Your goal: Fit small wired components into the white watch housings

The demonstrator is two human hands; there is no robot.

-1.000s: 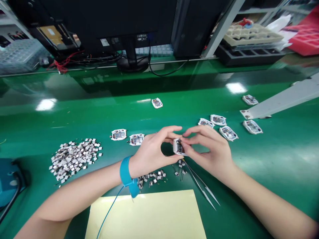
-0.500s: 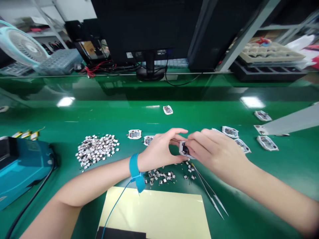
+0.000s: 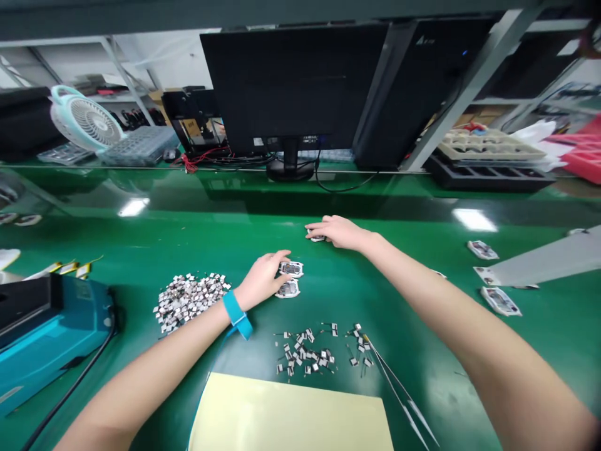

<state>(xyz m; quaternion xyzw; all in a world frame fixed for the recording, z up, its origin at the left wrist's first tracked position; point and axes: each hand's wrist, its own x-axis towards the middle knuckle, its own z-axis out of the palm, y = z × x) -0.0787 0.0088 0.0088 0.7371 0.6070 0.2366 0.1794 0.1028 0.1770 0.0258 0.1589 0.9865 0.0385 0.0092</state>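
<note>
My left hand (image 3: pixel 260 279) has its thumb and fingers around the left edge of a white watch-like casing (image 3: pixel 292 269) with circuitry inside. Directly below it, close to my thumb, lies a second white casing (image 3: pixel 288 289). Farther out, my right hand (image 3: pixel 342 232) reaches over another white casing (image 3: pixel 318 237), its fingers bent onto it and covering most of it. Small metallic parts with thin leads (image 3: pixel 305 354) are scattered nearer to me. Tweezers (image 3: pixel 399 394) lie to the right of them.
A heap of small silvery squares (image 3: pixel 190 300) lies at left, beside a blue machine (image 3: pixel 56 338). A yellow sheet (image 3: pixel 291 413) lies in front. More casings (image 3: pixel 500 300) rest at right near a slanted white bar (image 3: pixel 544 257). A monitor (image 3: pixel 300 88) stands behind.
My hands have parted from the casing they held together. My right hand has moved away to the far casing, and my left hand has moved left to the pair. The view has tilted up.
</note>
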